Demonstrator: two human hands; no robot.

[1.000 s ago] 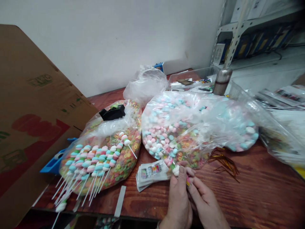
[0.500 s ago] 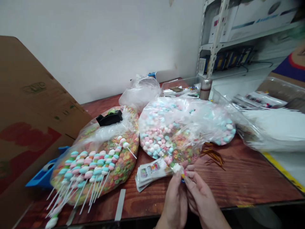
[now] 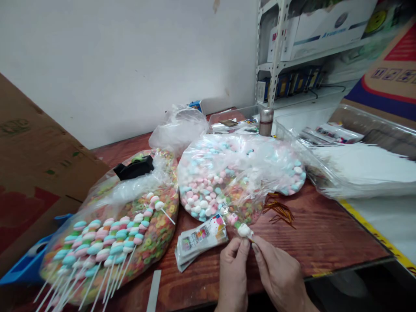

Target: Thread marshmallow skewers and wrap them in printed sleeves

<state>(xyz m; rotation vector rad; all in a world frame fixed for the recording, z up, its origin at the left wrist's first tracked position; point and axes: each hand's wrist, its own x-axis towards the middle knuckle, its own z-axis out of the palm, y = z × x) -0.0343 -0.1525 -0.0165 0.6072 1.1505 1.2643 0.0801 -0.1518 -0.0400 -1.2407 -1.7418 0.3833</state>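
Left-hand grip [image 3: 232, 277]: closed; I read thumb and fingertips pinched at the lower end of the candy skewer [image 3: 238, 225], though the stick itself is hidden.
Right-hand grip [image 3: 279, 277]: closed too, fingertips meeting the same end, just beside the left thumb.
Held item: candy skewer, with a white marshmallow piece at its tip and pink and green pieces behind it; it sits over the desk, its far end against the marshmallow bag.
Done so far: a row of finished candy skewers [image 3: 104, 238] lies on the cereal bag [image 3: 151, 221], white sticks fanning toward me.
Left: the marshmallow bag [image 3: 211, 182] holds many loose pink, white and blue pieces, with some ring cereal near its mouth; the cereal bag is well filled.
Packets: a stack of printed packets [image 3: 199, 242] lies just beside my left-hand grip; none appears on a skewer, as far as I can tell.
Surroundings: amber twist ties [image 3: 277, 210] lie on the wooden desk [image 3: 318, 234]; a black tape dispenser [image 3: 133, 168] rests on the cereal bag; a steel flask [image 3: 266, 121] stands further back.
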